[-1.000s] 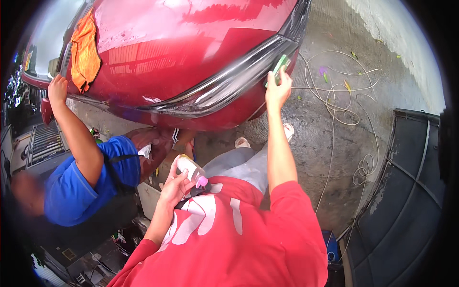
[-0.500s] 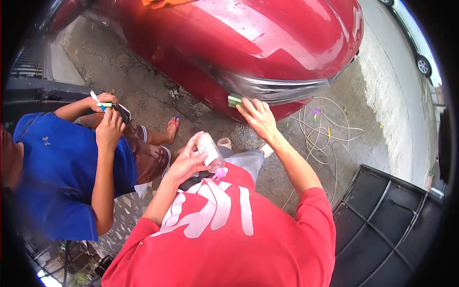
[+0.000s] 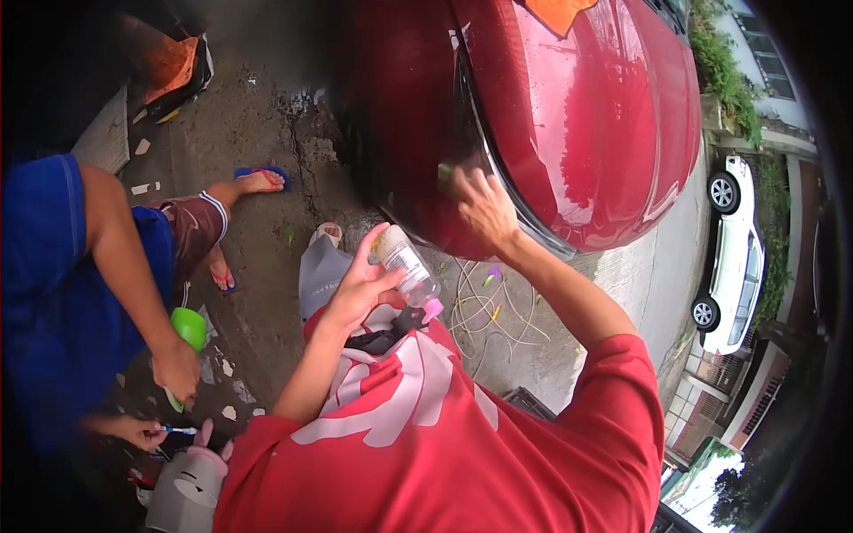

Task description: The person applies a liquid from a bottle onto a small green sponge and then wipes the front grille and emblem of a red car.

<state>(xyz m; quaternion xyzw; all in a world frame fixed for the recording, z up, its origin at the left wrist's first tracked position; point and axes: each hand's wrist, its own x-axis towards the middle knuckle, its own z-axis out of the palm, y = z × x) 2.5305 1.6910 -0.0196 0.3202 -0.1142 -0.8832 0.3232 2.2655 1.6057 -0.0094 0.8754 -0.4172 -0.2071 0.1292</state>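
My left hand (image 3: 362, 282) is wrapped around a clear plastic bottle (image 3: 410, 271) with a pale label. The bottle tilts, its pink cap (image 3: 432, 308) pointing down by my red shirt. Out in front, my right hand (image 3: 484, 209) is at the front of a red car (image 3: 604, 133), beside the dark curved strip along its bonnet edge. At its fingertips shows a small green block (image 3: 445, 174), blurred and partly hidden by the fingers. The block seems to touch the car's front, though blur hides the contact.
On my left, a co-worker in blue holds a green dipper (image 3: 187, 327) and a blue-and-white toothbrush (image 3: 179, 431). A grey bucket (image 3: 185, 493) with pink ears stands below. A pale hose (image 3: 498, 333) lies coiled on concrete. An orange cloth (image 3: 560, 12) rests on the bonnet; a white car (image 3: 737, 258) is parked beyond.
My view has swung, so the car now appears more upright and the white car shows fully. My right hand, with the green block, has moved along the car's front. The co-worker now holds a dipper.
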